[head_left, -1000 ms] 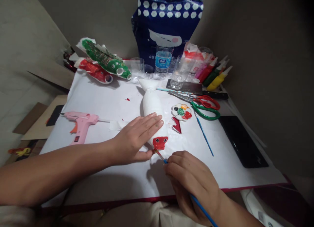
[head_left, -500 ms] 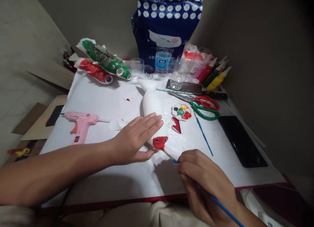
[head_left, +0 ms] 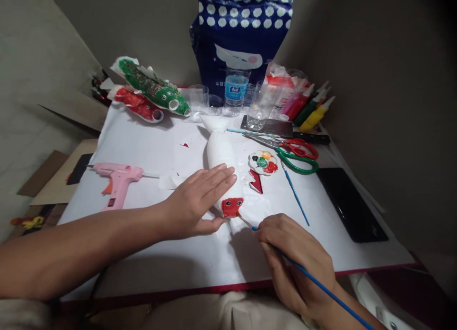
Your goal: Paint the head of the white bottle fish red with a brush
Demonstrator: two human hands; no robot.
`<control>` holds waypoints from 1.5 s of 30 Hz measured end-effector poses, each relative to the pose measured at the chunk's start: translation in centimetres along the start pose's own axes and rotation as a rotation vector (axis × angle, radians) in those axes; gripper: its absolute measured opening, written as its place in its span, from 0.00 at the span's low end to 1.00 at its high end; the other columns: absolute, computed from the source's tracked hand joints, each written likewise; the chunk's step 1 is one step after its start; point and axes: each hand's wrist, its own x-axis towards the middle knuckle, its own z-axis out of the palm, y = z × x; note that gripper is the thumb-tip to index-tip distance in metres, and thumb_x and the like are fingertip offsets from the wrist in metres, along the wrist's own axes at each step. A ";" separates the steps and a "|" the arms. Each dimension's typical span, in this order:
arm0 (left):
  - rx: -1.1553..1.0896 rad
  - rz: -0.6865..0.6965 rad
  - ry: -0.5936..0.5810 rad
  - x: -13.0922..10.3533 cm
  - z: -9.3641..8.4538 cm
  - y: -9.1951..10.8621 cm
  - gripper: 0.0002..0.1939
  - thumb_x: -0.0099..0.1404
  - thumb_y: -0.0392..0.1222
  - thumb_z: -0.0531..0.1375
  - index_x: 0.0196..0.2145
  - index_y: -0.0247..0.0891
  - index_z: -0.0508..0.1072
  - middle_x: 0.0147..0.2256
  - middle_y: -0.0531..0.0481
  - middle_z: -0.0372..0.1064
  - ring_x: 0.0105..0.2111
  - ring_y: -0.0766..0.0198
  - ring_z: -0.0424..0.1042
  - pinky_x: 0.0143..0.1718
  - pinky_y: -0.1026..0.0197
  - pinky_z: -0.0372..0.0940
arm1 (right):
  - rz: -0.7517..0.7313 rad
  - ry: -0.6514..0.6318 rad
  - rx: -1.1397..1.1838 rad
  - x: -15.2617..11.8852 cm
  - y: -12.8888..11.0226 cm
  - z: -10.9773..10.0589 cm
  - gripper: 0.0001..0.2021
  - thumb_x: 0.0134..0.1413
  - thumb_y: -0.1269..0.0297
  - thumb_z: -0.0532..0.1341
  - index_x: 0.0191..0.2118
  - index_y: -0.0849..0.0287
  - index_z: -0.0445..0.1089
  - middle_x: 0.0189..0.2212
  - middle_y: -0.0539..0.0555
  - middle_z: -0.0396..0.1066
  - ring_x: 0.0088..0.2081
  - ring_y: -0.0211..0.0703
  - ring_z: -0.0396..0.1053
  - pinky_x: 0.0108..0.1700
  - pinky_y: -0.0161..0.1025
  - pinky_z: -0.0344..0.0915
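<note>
A white fish-shaped object [head_left: 219, 151] lies on the white-covered table, its tail away from me and its head, painted red with two eyes, nearest me. Across its body lies my left hand [head_left: 200, 201], fingers stretched and together, thumb beside the head; it steadies the fish against the table. My right hand [head_left: 294, 258] is closed around a blue paintbrush [head_left: 321, 287], whose bristles touch the lower right of the red area. Right of the fish sits a flower-shaped palette [head_left: 263, 163] with green, orange, red and black paint. A red scrap [head_left: 256, 181] lies just below the palette.
Pink glue gun [head_left: 119, 180] at left; green fish [head_left: 153, 86] and red fish [head_left: 134, 103] behind it. Clear cups [head_left: 198, 96], a blue bag [head_left: 243, 39] and paint bottles [head_left: 316, 115] stand at the back. Scissors [head_left: 298, 161], a second brush [head_left: 295, 194] and a black phone [head_left: 352, 204] lie right.
The brush tip has shifted slightly right and up along the edge of the red head, and my right hand has moved a little with it. My left hand has stayed on the fish.
</note>
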 end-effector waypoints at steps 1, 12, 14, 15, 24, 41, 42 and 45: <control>-0.004 0.001 0.000 0.0 0.0 0.0 0.47 0.66 0.43 0.64 0.74 0.33 0.46 0.69 0.29 0.58 0.71 0.41 0.56 0.65 0.41 0.62 | 0.000 -0.007 0.000 0.1 -0.1 0.0 0.17 0.54 0.86 0.55 0.47 0.67 0.69 0.36 0.58 0.71 0.38 0.43 0.68 0.40 0.40 0.71; -0.017 -0.003 -0.008 0.1 -0.1 0.0 0.45 0.66 0.42 0.62 0.74 0.34 0.47 0.69 0.29 0.57 0.71 0.41 0.56 0.65 0.41 0.62 | -0.096 -0.098 -0.019 0.8 -0.1 1.3 0.21 0.49 0.87 0.54 0.49 0.72 0.68 0.37 0.64 0.72 0.39 0.48 0.68 0.40 0.46 0.73; -0.016 -0.002 -0.001 0.0 0.0 -0.1 0.45 0.65 0.42 0.62 0.74 0.33 0.48 0.69 0.29 0.57 0.71 0.42 0.56 0.65 0.41 0.62 | -0.088 -0.084 -0.027 0.9 -0.2 1.2 0.21 0.49 0.87 0.54 0.50 0.71 0.68 0.36 0.64 0.72 0.39 0.48 0.68 0.40 0.46 0.73; -0.015 0.000 0.007 0.0 0.1 -0.1 0.45 0.65 0.42 0.62 0.74 0.33 0.48 0.69 0.29 0.58 0.71 0.42 0.56 0.65 0.41 0.62 | -0.088 -0.077 -0.035 1.0 -0.3 1.1 0.21 0.49 0.87 0.54 0.50 0.71 0.68 0.37 0.64 0.72 0.39 0.49 0.68 0.40 0.46 0.73; -0.006 0.009 0.020 0.0 0.1 -0.1 0.46 0.65 0.42 0.63 0.74 0.32 0.48 0.69 0.29 0.58 0.70 0.41 0.57 0.64 0.42 0.62 | -0.068 -0.067 -0.057 1.1 -0.5 1.3 0.20 0.53 0.85 0.53 0.49 0.65 0.68 0.35 0.61 0.73 0.36 0.47 0.70 0.37 0.44 0.74; 0.016 0.015 0.016 0.2 -0.2 0.0 0.43 0.67 0.43 0.63 0.73 0.31 0.50 0.67 0.27 0.61 0.70 0.42 0.59 0.63 0.41 0.65 | 0.212 0.129 -0.499 2.9 9.8 -5.0 0.04 0.65 0.70 0.61 0.41 0.57 0.74 0.36 0.56 0.81 0.37 0.47 0.80 0.39 0.41 0.76; 0.015 0.017 0.017 0.2 -0.1 0.0 0.43 0.66 0.43 0.63 0.73 0.31 0.50 0.67 0.27 0.61 0.70 0.41 0.59 0.63 0.41 0.65 | 0.203 0.125 -0.510 2.8 9.9 -4.9 0.04 0.65 0.70 0.61 0.41 0.57 0.74 0.36 0.56 0.81 0.37 0.47 0.80 0.39 0.41 0.76; 0.013 0.010 0.001 0.2 -0.1 0.0 0.45 0.67 0.43 0.64 0.74 0.32 0.48 0.68 0.27 0.60 0.70 0.41 0.59 0.63 0.41 0.65 | 0.179 0.121 -0.537 2.7 10.5 -4.9 0.05 0.65 0.69 0.61 0.41 0.56 0.74 0.36 0.57 0.81 0.37 0.48 0.80 0.39 0.42 0.76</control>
